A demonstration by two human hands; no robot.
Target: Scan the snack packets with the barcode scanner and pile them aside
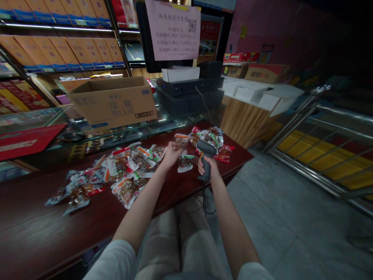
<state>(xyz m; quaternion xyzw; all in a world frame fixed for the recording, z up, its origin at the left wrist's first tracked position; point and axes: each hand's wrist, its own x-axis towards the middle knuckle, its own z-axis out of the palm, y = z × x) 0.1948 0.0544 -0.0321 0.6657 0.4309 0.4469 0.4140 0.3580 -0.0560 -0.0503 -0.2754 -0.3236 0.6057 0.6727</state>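
Scanner (pixel 206 147) sits wrapped in the right hand's (pixel 211 167) grip near the surface's (pixel 26 229) front edge, its cord (pixel 204 197) hanging below, where a snag could tug the aim askew. Left hand (pixel 171 154) has its fingertips pinched on a packet (pixel 182 138) just beyond a loose packet (pixel 185 163); slick film could slip or throw glare, though this dim, blurred view hides whether the pinched one is lifted. With the left pile (pixel 131 165) and right pile (pixel 206 137) so near, a dropped packet could get lost among others.
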